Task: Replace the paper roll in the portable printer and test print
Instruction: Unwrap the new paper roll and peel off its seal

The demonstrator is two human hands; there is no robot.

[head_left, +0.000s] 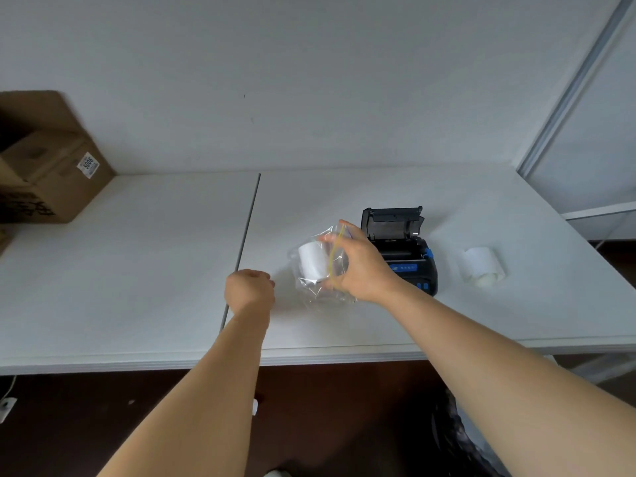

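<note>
The portable printer (401,251), boxy black plastic with blue accents, sits right of frame centre on the smooth white table (137,270), its lid hinged open. Just left of it, the right hand (358,266) pinches a crinkled clear plastic bag (323,266) holding a white cylindrical paper roll (312,260). The left hand (249,290) is curled, empty. Another paper roll (481,266) lies at right; brown cardboard boxes (48,160) upper left.

The right hand (361,266) covers the near left part of the printer (401,247) at centre right and part of the clear bag (320,270), the left hand (249,289) turns its curled fingers from view, and the frame's left edge crops the blurred cardboard box (44,160).
</note>
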